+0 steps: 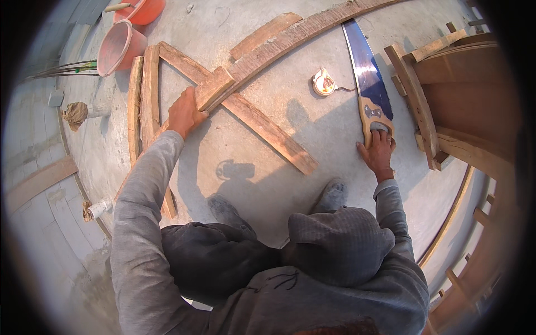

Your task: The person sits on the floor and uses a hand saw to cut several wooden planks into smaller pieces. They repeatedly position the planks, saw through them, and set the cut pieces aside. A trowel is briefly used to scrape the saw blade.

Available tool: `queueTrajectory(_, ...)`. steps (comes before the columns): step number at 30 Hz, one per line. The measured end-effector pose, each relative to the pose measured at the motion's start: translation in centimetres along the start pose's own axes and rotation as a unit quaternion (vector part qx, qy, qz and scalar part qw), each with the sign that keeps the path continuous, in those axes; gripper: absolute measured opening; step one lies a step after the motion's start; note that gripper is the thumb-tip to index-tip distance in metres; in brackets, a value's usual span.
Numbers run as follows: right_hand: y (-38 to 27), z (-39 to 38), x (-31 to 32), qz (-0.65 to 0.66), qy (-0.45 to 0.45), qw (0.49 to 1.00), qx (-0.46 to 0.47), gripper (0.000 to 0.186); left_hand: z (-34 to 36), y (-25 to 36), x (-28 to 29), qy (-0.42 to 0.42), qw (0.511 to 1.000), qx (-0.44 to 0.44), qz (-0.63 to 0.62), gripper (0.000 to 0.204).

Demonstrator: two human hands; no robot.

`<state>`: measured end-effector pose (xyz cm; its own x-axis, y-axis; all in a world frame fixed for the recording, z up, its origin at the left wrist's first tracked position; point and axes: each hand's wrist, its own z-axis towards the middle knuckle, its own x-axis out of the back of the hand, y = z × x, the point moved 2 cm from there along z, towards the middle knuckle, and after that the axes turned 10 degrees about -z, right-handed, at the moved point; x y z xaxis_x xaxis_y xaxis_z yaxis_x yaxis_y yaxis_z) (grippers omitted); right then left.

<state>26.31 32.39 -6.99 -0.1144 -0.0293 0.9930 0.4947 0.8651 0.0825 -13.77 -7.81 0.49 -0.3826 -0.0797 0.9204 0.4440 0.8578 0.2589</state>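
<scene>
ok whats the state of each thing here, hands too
left hand, closed on short wooden block
right hand, fingers curled on handsaw handle
short wooden block, lying on long plank
long plank, resting across lower plank
handsaw, blade's broad side up, toothed edge rightward
tape measure, on the floor
pink bucket, upright or tilted unclear
orange bucket, tool handle over its rim

A pink bucket (pixel 137 47) is by an orange tub (pixel 147 13); a brown lump (pixel 75 113), maybe paper, tops a pale pipe (pixel 99 109)
</scene>
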Motion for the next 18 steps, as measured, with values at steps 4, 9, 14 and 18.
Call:
queueTrajectory(4, 1.7, -0.7, -1.0, 0.194, 0.018, 0.980, -0.042, 0.037, 0.2, -0.1, -0.5, -0.021, 1.000, 0.011, 0.006, 0.061)
queueTrajectory(9, 2.0, -6.0, 5.5, 0.375, 0.019, 0.921, -0.105, 0.029, -0.1, -0.3, -0.4, 0.002, 1.000, -0.006, 0.009, 0.059)
queueTrajectory(14, 2.5, -12.9, 11.8, 0.279, 0.051, 0.954, -0.096, 0.027, -0.3, -0.2, -0.2, -0.016, 0.999, 0.026, -0.014, 0.059)
queueTrajectory(18, 2.8, -20.6, 16.7, 0.471, -0.024, 0.858, -0.203, 0.032, -0.5, 0.3, -0.3, 0.014, 1.000, 0.000, 0.009, 0.059)
